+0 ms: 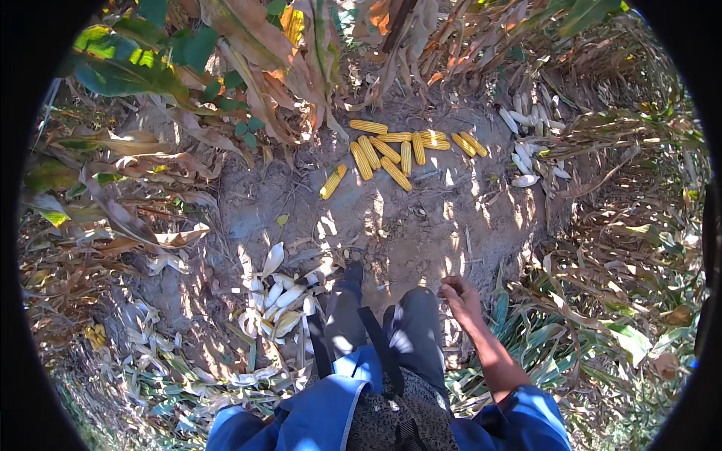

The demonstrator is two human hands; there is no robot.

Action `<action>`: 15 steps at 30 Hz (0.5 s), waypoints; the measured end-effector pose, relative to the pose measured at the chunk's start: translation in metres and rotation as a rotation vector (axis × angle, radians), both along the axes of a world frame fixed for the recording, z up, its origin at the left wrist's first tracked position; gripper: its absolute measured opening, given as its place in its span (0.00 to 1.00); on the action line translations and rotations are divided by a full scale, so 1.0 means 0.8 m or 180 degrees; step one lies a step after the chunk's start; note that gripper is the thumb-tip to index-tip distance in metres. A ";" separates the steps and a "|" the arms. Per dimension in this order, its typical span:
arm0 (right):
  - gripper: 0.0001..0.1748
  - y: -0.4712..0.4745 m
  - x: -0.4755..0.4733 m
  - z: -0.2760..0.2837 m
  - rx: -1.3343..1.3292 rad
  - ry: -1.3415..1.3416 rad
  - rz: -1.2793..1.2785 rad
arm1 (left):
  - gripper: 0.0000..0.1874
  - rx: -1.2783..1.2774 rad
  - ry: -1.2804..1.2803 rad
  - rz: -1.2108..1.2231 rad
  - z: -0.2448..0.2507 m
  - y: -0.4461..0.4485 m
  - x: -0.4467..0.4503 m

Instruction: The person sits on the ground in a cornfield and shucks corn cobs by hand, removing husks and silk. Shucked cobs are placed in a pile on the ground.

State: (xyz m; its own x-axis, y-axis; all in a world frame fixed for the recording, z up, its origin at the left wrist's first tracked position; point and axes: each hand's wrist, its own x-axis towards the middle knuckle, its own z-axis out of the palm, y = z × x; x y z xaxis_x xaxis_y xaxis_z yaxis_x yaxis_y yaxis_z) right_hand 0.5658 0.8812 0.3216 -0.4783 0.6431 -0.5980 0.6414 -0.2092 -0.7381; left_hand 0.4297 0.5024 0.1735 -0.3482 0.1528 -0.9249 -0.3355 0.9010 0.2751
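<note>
My right hand [461, 299] hangs beside my right knee, above the soil. Its fingers are loosely curled towards the thumb, and I see nothing held in it. My left hand is out of view. On the bare ground ahead lies a loose group of husked yellow corn cobs [386, 149], some touching, others apart. By my left leg is a pile of corn ears in pale husks [285, 301].
More pale-husked ears [530, 121] lie at the far right, with a second cluster [525, 160] nearer. Dry corn stalks [293, 56] stand ahead and to the left. Cut stalks and leaves [609, 287] cover the right side. Several yellow cobs [96, 335] lie far left.
</note>
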 end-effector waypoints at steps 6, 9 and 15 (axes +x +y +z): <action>0.12 0.038 -0.075 -0.079 -0.0530 -0.0216 0.1029 | 0.21 -0.0147 -0.0295 0.0975 -0.045 0.056 0.097; 0.11 0.038 -0.102 -0.125 -0.0687 -0.0290 0.1351 | 0.21 -0.0246 -0.0444 0.1233 -0.083 0.082 0.122; 0.10 0.078 -0.149 -0.246 -0.0884 -0.0580 0.1818 | 0.22 -0.0415 -0.0533 0.1747 -0.193 0.123 0.157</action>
State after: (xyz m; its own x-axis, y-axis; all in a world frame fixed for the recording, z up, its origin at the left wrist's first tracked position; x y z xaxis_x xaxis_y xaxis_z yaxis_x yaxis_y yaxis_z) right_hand 0.4466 0.9433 0.1251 -0.5739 0.1284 -0.8088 0.8176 0.0340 -0.5748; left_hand 0.5555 0.6004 0.0187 -0.1916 -0.1274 -0.9732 -0.7918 0.6059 0.0766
